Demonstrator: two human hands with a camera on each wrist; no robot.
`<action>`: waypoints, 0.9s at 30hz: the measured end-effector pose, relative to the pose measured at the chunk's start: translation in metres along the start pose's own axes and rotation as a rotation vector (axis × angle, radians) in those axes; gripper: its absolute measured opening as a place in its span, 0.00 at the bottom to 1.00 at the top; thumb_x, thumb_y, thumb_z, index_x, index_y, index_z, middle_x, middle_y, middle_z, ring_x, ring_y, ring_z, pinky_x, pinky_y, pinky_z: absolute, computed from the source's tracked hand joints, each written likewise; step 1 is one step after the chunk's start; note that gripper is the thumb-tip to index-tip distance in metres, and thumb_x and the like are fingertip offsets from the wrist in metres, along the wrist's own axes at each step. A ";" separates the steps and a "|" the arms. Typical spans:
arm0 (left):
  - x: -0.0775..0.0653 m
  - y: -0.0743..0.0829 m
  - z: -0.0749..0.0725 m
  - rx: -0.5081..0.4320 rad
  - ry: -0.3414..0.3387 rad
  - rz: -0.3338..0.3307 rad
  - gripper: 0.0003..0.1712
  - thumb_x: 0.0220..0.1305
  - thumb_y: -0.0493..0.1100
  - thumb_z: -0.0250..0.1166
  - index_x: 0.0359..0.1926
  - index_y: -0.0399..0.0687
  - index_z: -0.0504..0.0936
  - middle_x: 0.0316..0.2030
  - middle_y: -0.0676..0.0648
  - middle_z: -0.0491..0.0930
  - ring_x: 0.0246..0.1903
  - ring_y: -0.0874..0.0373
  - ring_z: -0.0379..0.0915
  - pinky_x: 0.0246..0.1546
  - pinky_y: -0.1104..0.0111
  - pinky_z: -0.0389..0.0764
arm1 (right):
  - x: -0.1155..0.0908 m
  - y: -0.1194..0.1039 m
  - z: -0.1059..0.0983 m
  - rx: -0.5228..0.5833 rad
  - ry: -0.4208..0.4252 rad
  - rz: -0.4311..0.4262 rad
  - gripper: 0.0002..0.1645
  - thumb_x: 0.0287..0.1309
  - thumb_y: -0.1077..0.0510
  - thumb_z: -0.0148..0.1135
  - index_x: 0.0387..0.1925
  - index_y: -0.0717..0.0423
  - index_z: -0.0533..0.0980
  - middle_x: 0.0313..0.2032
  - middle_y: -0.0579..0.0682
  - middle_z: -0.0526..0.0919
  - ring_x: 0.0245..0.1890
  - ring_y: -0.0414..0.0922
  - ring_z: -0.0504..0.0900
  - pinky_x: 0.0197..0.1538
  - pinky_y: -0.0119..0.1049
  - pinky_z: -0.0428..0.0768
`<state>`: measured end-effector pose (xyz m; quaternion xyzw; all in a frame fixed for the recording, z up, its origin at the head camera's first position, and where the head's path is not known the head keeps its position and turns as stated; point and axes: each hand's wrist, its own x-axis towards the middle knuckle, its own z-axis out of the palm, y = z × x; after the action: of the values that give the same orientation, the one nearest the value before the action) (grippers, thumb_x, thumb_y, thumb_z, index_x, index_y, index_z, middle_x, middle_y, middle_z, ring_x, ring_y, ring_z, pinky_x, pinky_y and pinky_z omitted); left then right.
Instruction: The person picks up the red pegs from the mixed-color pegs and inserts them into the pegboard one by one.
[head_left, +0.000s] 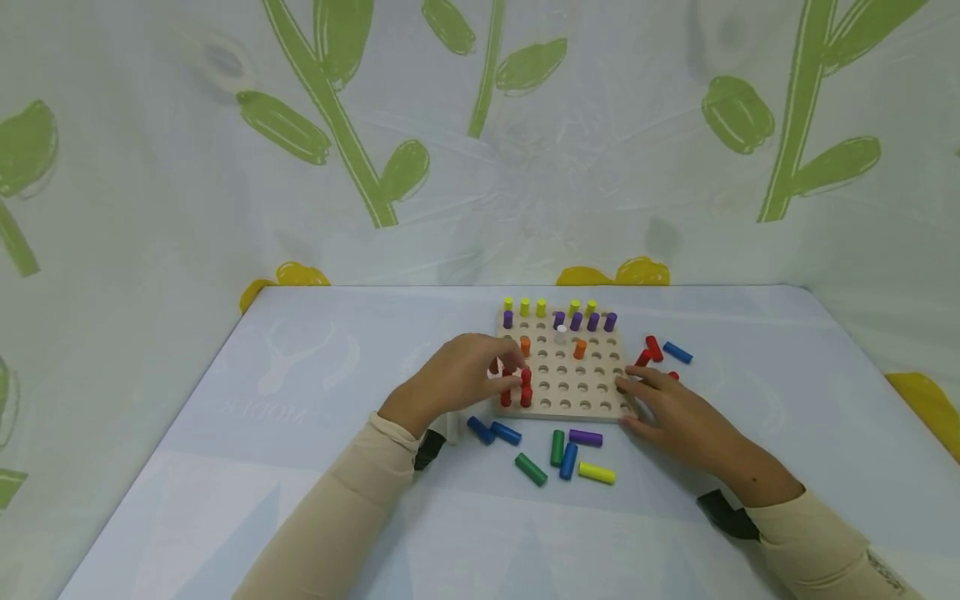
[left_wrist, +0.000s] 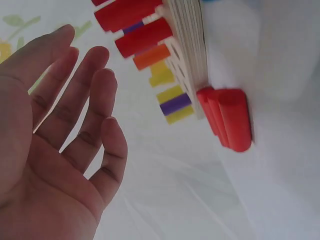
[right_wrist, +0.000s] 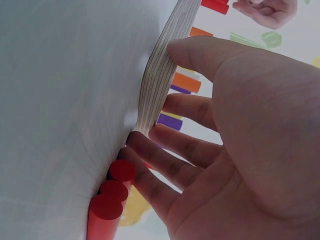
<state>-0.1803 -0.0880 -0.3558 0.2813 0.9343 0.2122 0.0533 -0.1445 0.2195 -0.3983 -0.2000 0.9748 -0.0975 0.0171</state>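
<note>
Wooden pegboard (head_left: 574, 412): flat on the bench (head_left: 300, 467), just right of centre in the frame. Right hand (head_left: 675, 412): fingers extended, touching the right edge and near corner, no peg visible in it; presumably a brace against sliding. Left hand (head_left: 468, 371): fingers loosely bent, nothing visibly held, beside red pegs (head_left: 527, 397), lower left; these stand upright in holes. Lower green peg (head_left: 531, 469): lying, long axis slanting down-right.
</note>
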 end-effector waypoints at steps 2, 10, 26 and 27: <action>0.000 -0.004 -0.004 -0.009 0.023 -0.018 0.13 0.65 0.48 0.69 0.49 0.55 0.84 0.39 0.57 0.84 0.41 0.62 0.77 0.44 0.70 0.80 | 0.000 0.000 0.000 -0.002 0.003 -0.001 0.37 0.58 0.48 0.72 0.66 0.56 0.73 0.68 0.62 0.70 0.67 0.64 0.71 0.59 0.59 0.77; 0.000 -0.019 -0.012 -0.040 0.066 -0.095 0.13 0.66 0.47 0.69 0.50 0.53 0.84 0.42 0.55 0.84 0.42 0.60 0.80 0.45 0.67 0.82 | 0.000 0.001 0.001 0.007 -0.001 0.008 0.37 0.58 0.48 0.72 0.66 0.56 0.73 0.68 0.62 0.70 0.67 0.64 0.70 0.59 0.59 0.77; -0.001 -0.044 -0.010 0.004 -0.019 -0.222 0.12 0.63 0.42 0.70 0.47 0.53 0.85 0.45 0.52 0.79 0.45 0.55 0.76 0.49 0.65 0.83 | 0.001 0.000 0.002 -0.004 0.005 0.004 0.37 0.57 0.49 0.72 0.66 0.56 0.73 0.68 0.62 0.70 0.67 0.65 0.71 0.59 0.59 0.78; -0.001 -0.045 -0.009 0.010 -0.024 -0.231 0.11 0.62 0.41 0.71 0.47 0.54 0.86 0.45 0.52 0.79 0.45 0.55 0.75 0.49 0.66 0.83 | 0.001 0.000 0.002 -0.005 0.005 0.005 0.37 0.57 0.49 0.72 0.66 0.56 0.74 0.67 0.62 0.70 0.67 0.64 0.71 0.59 0.59 0.78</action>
<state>-0.2038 -0.1257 -0.3666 0.1747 0.9608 0.1968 0.0873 -0.1452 0.2193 -0.4001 -0.1973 0.9756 -0.0958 0.0142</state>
